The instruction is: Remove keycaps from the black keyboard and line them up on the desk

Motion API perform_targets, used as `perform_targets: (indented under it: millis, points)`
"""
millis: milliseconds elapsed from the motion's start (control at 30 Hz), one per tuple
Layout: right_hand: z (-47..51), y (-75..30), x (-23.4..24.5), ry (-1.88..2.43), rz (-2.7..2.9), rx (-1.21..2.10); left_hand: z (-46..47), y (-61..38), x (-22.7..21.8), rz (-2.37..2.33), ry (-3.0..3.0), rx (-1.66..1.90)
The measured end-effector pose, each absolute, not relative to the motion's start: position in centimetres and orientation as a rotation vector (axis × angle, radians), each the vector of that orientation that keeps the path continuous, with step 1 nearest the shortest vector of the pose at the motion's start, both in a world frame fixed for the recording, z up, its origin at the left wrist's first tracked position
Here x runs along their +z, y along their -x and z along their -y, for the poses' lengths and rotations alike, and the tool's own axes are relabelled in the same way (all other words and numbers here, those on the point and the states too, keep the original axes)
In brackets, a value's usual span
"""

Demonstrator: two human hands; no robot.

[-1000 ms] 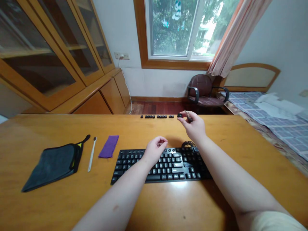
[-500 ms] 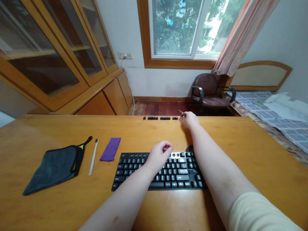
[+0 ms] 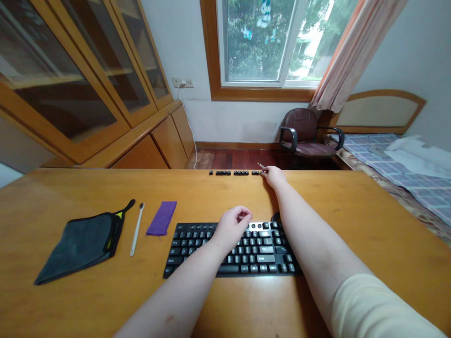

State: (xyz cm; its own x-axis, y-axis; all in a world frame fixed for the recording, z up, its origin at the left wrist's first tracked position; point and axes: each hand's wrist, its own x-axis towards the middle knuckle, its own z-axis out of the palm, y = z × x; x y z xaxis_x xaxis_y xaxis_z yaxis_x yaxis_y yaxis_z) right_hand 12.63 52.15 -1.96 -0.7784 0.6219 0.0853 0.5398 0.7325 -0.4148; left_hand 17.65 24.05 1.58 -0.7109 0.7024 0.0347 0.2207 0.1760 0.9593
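A black keyboard (image 3: 197,246) lies on the wooden table (image 3: 105,300) in front of me. My left hand (image 3: 230,227) rests on its top rows with the fingers curled in a loose fist. My right hand (image 3: 273,176) is stretched to the far table edge, closed on a thin metal tool whose tip sticks out to the upper left. It touches the right end of a row of loose black keycaps (image 3: 234,172) lined along that edge. Whether a keycap is still in its fingers is hidden.
Left of the keyboard lie a purple cloth (image 3: 161,218), a thin white brush (image 3: 136,229) and a dark grey pouch (image 3: 79,244). A coiled cable (image 3: 275,216) sits behind the keyboard. Beyond the table stand a brown chair (image 3: 305,138), wooden cabinets and a bed at right.
My right hand has carried a black keycap and the metal tool from above the keyboard out to the right end of the keycap row. My left hand stayed on the keyboard.
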Motion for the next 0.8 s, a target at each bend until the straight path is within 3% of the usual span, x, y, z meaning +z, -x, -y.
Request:
perform_targets:
  millis: [800]
  points:
    - [-52.09,-12.42,-2.16,0.902,2.694,0.607,-23.94,-17.55,1.41,-2.058,-0.889,1.542]
